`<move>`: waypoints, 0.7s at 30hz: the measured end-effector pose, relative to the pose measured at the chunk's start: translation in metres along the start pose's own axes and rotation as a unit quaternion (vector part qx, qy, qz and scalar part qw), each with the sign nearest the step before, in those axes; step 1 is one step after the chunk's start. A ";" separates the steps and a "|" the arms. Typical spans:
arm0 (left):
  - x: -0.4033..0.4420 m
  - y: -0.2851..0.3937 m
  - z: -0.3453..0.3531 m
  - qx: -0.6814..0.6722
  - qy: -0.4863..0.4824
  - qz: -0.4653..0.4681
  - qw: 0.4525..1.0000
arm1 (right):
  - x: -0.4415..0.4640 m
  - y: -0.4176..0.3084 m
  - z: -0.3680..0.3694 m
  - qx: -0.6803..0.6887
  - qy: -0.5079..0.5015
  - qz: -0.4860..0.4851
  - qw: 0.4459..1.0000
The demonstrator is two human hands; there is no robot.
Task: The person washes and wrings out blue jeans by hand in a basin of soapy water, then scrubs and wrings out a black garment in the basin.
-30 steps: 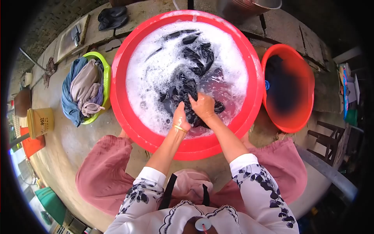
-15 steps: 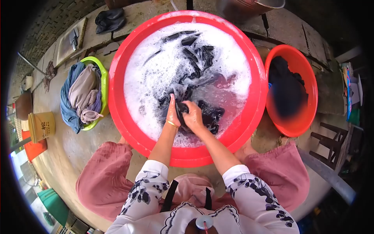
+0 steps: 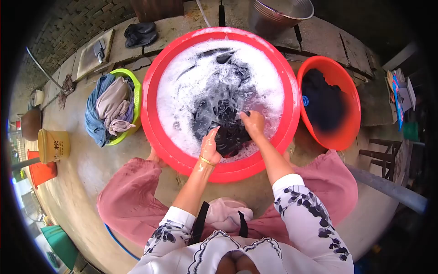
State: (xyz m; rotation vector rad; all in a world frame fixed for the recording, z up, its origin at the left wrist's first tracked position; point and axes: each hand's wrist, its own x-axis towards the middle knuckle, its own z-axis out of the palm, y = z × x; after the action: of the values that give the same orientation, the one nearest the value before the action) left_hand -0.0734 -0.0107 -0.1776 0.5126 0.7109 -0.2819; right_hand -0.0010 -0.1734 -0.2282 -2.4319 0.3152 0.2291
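A big red basin [image 3: 153, 141] of white suds and cloudy water stands between my knees. Dark wet clothing [image 3: 226, 119] lies bunched in it, partly under the foam. My left hand [image 3: 210, 147], wet and with a gold bangle at the wrist, is at the near-left side of the cloth, its fingers closed on an edge. On the other side, my right hand [image 3: 253, 124] grips a fold of the same dark clothing, a bit of it showing above the fist. The cloth hangs between the two hands, low in the basin.
To the left, a green basin [image 3: 137, 93] holds blue and beige clothes. An orange-red basin [image 3: 353, 119] with dark clothes touches the big basin's right side. Behind stand a metal bucket [image 3: 283, 16] and dark shoes [image 3: 140, 34]. A wooden stool [image 3: 385, 157] is at right.
My hands have moved apart, the right one outward and up, and the dark cloth between them has spread out. The whole view has shifted slightly.
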 end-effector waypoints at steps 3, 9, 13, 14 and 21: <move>-0.024 0.038 0.000 0.163 0.014 0.064 0.984 | -0.005 0.059 -0.026 0.396 0.025 0.237 0.887; -0.041 0.066 -0.046 0.334 -0.001 0.135 0.933 | -0.034 0.055 -0.118 0.601 -0.121 0.189 0.767; -0.077 0.086 -0.027 0.299 -0.017 0.195 0.934 | -0.047 0.037 -0.147 0.610 -0.131 0.135 0.769; -0.084 0.090 -0.027 0.307 -0.018 0.209 0.928 | -0.051 0.033 -0.153 0.609 -0.122 0.111 0.776; -0.139 0.113 0.010 0.143 -0.088 0.190 0.967 | -0.041 -0.025 -0.191 0.557 -0.106 -0.013 0.824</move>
State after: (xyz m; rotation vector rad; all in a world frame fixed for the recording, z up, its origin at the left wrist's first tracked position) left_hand -0.1220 0.0897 -0.0370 0.8735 0.3879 -0.0672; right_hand -0.0170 -0.2705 -0.0578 -1.2285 0.2162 0.2136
